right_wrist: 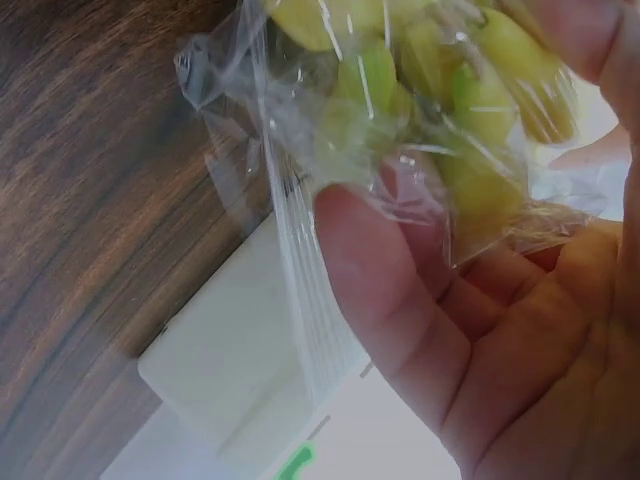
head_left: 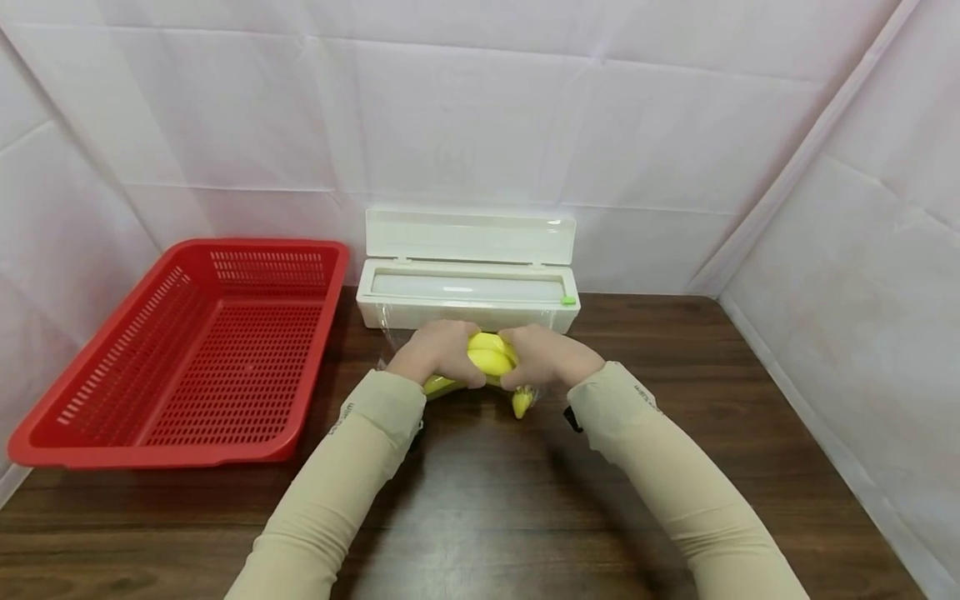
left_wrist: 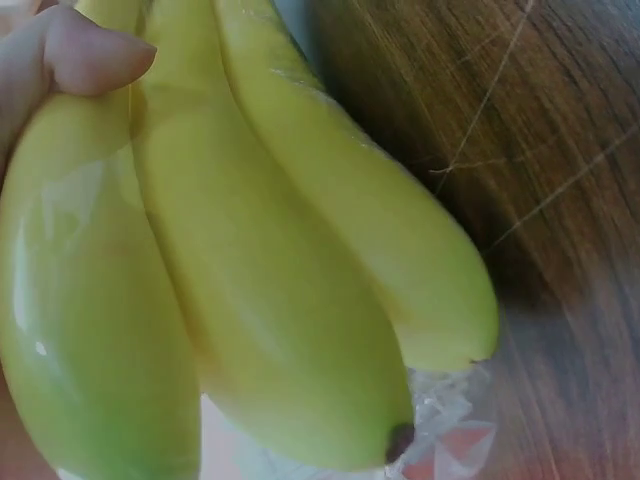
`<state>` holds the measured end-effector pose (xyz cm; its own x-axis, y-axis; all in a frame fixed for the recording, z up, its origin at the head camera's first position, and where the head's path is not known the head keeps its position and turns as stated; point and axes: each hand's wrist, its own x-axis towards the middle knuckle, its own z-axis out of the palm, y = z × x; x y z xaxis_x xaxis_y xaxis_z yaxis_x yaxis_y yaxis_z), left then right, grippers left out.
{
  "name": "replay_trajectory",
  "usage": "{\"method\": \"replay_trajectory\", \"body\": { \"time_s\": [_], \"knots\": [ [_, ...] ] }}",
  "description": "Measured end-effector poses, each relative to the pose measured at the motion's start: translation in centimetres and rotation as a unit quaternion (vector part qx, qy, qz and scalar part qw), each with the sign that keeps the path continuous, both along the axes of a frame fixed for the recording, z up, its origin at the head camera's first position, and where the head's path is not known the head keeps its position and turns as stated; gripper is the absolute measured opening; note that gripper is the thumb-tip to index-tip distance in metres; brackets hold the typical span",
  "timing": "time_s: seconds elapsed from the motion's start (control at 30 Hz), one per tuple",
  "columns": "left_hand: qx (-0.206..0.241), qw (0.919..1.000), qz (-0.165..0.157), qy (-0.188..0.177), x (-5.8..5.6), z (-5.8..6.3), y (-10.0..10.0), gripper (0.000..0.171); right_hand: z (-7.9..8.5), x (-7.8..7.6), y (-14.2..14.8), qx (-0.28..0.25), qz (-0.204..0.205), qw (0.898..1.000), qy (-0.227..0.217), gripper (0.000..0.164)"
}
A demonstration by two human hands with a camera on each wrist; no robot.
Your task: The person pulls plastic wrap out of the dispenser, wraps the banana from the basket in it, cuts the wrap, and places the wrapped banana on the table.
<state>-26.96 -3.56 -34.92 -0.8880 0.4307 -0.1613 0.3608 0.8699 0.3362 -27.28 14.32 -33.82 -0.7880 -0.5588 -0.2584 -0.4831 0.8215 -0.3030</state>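
Basically, we've got the bananas [head_left: 491,358] between both hands, just in front of the white box [head_left: 468,318], long axis roughly sideways, about parallel to the box front. Key relation: clear film [right_wrist: 285,200] spans the gap from box to bananas, seemingly joined to the roll [head_left: 465,287]. Neither hand is nearer; the left hand [head_left: 444,350] has one end, the right hand [head_left: 546,354] the other. Left grip: thumb over the top, firmly round the fruit; fingers underneath we can't see. Right grip: fingers bent round the film-covered end, thumb opposite. Counts: one bunch, at least three bananas, exact total hidden; one box, lid up; one roll; one green slider [head_left: 568,301]; one red basket [head_left: 150,457], off to the left; one table [head_left: 465,517]; two hands.
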Motion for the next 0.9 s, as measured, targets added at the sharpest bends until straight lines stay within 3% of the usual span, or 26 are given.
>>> {"method": "replay_trajectory", "body": {
  "time_s": [0.2, 0.47, 0.63, 0.9],
  "knots": [
    [-0.003, 0.9998, 0.008, -0.019, 0.2, 0.3, 0.1, 0.037, -0.1, -0.3, 0.1, -0.01, 0.001, 1.0, -0.014, 0.02],
    [-0.012, 0.9989, 0.021, -0.039, 0.6, 0.4, 0.3, 0.089, -0.3, -0.9, 0.2, -0.004, 0.01, 1.0, -0.024, 0.02],
    [-0.022, 0.9993, 0.012, -0.028, 1.0, 0.4, 0.4, 0.088, -0.2, -0.8, 0.2, 0.002, 0.01, 0.999, -0.032, 0.022],
    [-0.026, 0.9995, 0.001, 0.016, 1.4, 0.6, 0.5, 0.069, 0.2, 0.3, -0.1, 0.013, -0.003, 1.0, -0.003, 0.031]
  ]
}}
